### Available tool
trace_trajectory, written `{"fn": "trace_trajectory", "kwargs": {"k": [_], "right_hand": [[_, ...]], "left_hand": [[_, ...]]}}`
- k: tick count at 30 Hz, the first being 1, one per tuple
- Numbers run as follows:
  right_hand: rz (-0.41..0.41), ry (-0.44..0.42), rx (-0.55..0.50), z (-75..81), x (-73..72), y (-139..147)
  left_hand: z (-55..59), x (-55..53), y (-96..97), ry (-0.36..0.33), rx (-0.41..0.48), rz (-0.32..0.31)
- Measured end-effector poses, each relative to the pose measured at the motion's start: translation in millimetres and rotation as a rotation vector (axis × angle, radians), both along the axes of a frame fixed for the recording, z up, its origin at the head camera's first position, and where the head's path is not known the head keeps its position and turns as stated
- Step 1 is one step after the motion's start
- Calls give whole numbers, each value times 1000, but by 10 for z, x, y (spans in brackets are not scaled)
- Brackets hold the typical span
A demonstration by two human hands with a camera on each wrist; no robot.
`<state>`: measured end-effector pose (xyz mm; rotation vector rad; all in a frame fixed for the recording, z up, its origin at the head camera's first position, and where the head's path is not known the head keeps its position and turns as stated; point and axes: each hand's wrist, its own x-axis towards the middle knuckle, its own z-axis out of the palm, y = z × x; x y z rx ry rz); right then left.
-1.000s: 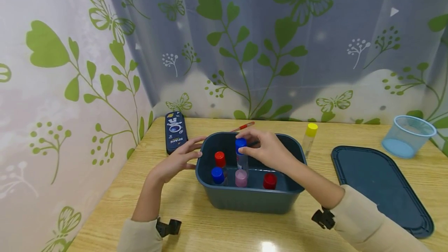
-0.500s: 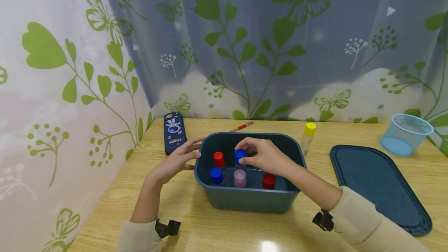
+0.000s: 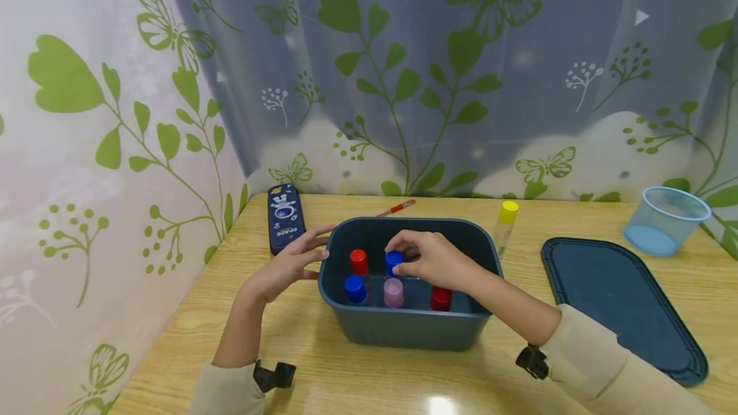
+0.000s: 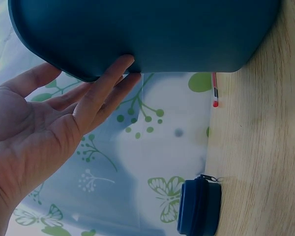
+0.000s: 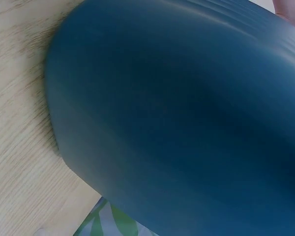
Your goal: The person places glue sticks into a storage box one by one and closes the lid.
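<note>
A deep dark blue-grey bin [image 3: 412, 332] stands on the wooden table. My right hand [image 3: 435, 260] reaches down into it and pinches a glue stick by its blue cap [image 3: 394, 262] between thumb and fingertips; the lower body is hidden. Around it in the bin stand a red-capped stick [image 3: 359, 262], another blue-capped one [image 3: 355, 289], a pink-capped one [image 3: 393, 293] and a dark-red-capped one [image 3: 441, 298]. My left hand [image 3: 291, 268] touches the bin's left end, fingers fairly straight. In the left wrist view, its fingertips rest on the outer wall [image 4: 177, 39]. The right wrist view holds mostly bin wall [image 5: 162, 123].
A yellow-capped glue stick [image 3: 505, 229] stands behind the bin's right end. A red pen [image 3: 396, 208] lies behind it. At back left is a space-printed pencil case [image 3: 286, 219]. On the right lie a dark lid [image 3: 623, 306] and a light-blue mesh basket [image 3: 663, 223].
My right hand has lowered the blue-capped glue stick deeper into the bin, behind the pink-capped one. My left hand has stayed at the bin's left end.
</note>
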<state>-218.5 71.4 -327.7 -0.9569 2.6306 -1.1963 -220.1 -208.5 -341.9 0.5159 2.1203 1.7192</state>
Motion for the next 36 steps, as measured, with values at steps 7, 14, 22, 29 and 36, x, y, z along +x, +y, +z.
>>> {"fn": "trace_trajectory", "kwargs": {"k": [7,14,22,29,36], "right_hand": [[1,-20,0,0,-1,-6],[11,-31,-1,6,3,-3],[22,-49,-15,19,4,-2],[26,-50,-31,30,-16,-7],[50,-39,-87,84,-10,19]], "left_hand": [[4,1,-9,-4,-1,0],[19,16,1,-10,3,3],[17,22,-1,-14,8,6],[20,18,-8,-13,3,9],[11,14,-4,-13,8,-3]]}}
